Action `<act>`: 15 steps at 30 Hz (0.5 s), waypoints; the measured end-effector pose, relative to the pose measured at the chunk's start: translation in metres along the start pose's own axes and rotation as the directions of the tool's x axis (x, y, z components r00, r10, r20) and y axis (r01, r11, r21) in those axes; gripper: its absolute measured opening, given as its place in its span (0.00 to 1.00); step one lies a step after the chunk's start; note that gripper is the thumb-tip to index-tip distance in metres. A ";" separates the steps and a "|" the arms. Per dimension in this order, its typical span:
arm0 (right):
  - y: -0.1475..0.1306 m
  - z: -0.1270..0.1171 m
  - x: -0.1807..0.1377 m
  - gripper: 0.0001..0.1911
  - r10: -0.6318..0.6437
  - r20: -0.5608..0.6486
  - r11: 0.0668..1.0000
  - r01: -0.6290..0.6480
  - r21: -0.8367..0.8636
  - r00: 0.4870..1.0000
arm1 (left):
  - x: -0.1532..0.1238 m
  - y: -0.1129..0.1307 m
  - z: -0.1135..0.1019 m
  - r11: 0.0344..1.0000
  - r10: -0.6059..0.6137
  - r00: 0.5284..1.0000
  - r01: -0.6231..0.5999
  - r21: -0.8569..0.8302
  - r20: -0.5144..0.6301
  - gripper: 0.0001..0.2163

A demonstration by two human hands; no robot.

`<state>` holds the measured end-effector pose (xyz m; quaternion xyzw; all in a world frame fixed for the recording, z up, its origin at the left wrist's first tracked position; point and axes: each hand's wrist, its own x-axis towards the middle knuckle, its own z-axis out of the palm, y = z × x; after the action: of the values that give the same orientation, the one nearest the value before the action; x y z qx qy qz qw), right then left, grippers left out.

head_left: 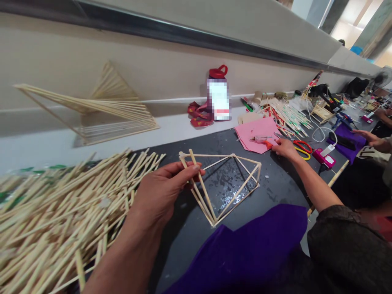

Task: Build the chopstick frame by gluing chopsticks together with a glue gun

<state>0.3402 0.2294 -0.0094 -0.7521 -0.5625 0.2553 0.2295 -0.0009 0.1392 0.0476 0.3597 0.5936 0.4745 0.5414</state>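
My left hand (173, 179) pinches a wooden stick (200, 183) against one side of an open frame of joined sticks (235, 155). The frame stands tilted on the dark tabletop, with whitish blobs at its corners. Farther right, my right hand (284, 148) is closed at the handle end of a glue gun (261, 139) with an orange trigger. That glue gun lies over pink sheets (245, 132), its nozzle pointing left. My fingers partly hide its handle.
A heap of loose sticks (61, 212) covers the left side. Behind it stands a finished-looking stick structure (122, 108). A phone (219, 100) leans on a red-lidded bottle (217, 73). Yellow-handled scissors (301, 153), a magenta power strip (324, 159) and another person's hand (369, 138) are at right. Purple cloth (245, 245) lies in front.
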 end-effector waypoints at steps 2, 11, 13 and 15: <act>0.001 -0.001 -0.003 0.09 0.000 0.047 0.987 -0.008 0.163 0.999 | 0.001 0.000 0.000 1.000 0.007 1.000 -0.007 0.008 0.010 0.12; -0.019 -0.012 -0.034 0.24 -0.246 0.109 0.693 0.096 0.714 0.963 | 0.003 -0.002 -0.002 1.000 0.016 1.000 -0.016 0.005 0.011 0.12; -0.023 -0.014 -0.036 0.22 -0.265 0.117 0.652 0.088 0.753 0.957 | 0.003 -0.003 -0.002 1.000 0.008 1.000 -0.008 0.000 0.010 0.12; -0.026 -0.015 -0.037 0.20 -0.269 0.126 0.625 0.073 0.777 0.955 | 0.003 -0.003 -0.003 1.000 0.001 1.000 -0.001 -0.004 0.013 0.13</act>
<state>0.3226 0.1997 0.0231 -0.4920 -0.4934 0.5309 0.4823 -0.0037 0.1405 0.0439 0.3621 0.5890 0.4737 0.5455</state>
